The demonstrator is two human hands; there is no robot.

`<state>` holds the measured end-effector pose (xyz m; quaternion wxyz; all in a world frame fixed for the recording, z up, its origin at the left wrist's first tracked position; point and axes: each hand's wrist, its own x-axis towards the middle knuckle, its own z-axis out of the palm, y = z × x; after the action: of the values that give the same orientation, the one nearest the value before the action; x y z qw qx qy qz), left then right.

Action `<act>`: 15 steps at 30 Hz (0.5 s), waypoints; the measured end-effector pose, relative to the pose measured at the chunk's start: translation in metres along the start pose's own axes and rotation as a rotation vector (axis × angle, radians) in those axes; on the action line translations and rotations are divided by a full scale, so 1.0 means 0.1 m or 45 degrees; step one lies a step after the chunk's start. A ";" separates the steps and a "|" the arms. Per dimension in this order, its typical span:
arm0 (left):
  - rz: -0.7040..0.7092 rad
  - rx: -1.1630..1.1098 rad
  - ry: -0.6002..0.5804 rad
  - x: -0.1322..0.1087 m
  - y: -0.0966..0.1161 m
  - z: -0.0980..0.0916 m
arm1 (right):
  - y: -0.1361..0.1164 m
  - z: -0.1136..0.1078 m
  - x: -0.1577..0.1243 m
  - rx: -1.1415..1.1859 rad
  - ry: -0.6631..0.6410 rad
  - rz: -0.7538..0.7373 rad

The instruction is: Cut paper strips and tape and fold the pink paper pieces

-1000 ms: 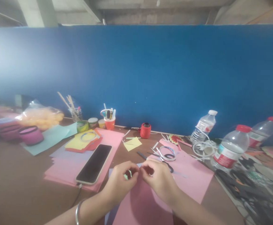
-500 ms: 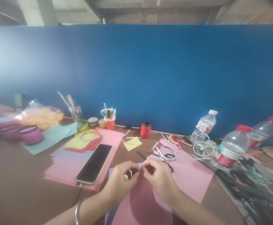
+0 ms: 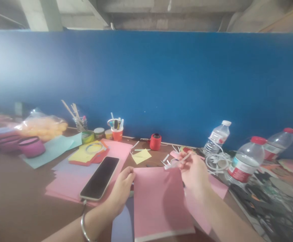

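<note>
A pink sheet of paper (image 3: 156,198) is raised in front of me, with a pale band along its near edge. My left hand (image 3: 123,185) is closed on its upper left corner, thumb and fingers pinching the edge. Off the sheet's upper right corner, my right hand (image 3: 193,169) pinches a thin white strip (image 3: 184,158). The strip slants down leftward to the sheet's top edge, where a blurred whitish part (image 3: 170,165) lies; whether it sticks to the paper I cannot tell. Beneath are a lilac sheet (image 3: 122,222) and another pink sheet (image 3: 217,186).
Left of my hands lies a phone (image 3: 100,178) on stacked coloured paper (image 3: 60,186). A yellow paper square (image 3: 141,156), a red spool (image 3: 155,142) and a red cup (image 3: 117,134) of tools stand farther back. Bottles (image 3: 247,161) and cables (image 3: 219,161) crowd the right side.
My hands have parted from their pinch together at the sheet's top edge. The right hand has moved right and up with a white strip; the left now holds the sheet's upper left corner.
</note>
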<state>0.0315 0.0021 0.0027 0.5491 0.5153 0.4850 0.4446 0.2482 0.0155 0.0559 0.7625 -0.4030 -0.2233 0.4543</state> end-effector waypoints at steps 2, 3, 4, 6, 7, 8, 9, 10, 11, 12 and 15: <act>-0.020 -0.003 0.028 0.03 -0.02 -0.02 | -0.23 -0.03 0.13 0.076 0.057 -0.028; -0.030 0.003 0.047 0.04 -0.02 -0.03 | -0.37 -0.07 0.19 0.119 0.087 -0.072; -0.040 0.015 0.066 0.06 -0.02 -0.04 | -0.53 -0.11 0.24 0.156 0.127 -0.119; -0.061 0.053 0.094 0.10 -0.01 -0.08 | -0.86 -0.22 0.31 0.222 0.250 -0.278; -0.072 0.080 0.096 0.11 -0.01 -0.09 | -1.01 -0.27 0.33 0.238 0.317 -0.366; -0.082 0.109 0.083 0.12 0.01 -0.10 | -1.12 -0.33 0.35 0.250 0.383 -0.478; -0.091 0.143 0.055 0.12 0.02 -0.11 | -1.20 -0.38 0.36 0.249 0.440 -0.586; -0.099 0.182 0.017 0.12 0.03 -0.11 | -1.23 -0.42 0.38 0.198 0.467 -0.750; -0.106 0.224 -0.029 0.12 0.03 -0.11 | -1.21 -0.46 0.41 -0.039 0.431 -0.994; -0.107 0.268 -0.077 0.12 0.03 -0.10 | -1.14 -0.48 0.44 -0.353 0.325 -1.153; -0.065 0.403 -0.194 0.11 -0.01 -0.08 | -0.76 -0.54 0.59 -1.144 -0.050 -0.999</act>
<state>0.0252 0.0141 0.0013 0.5073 0.6153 0.5187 0.3082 0.3539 0.0246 0.0849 0.6239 -0.5650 -0.5399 0.0070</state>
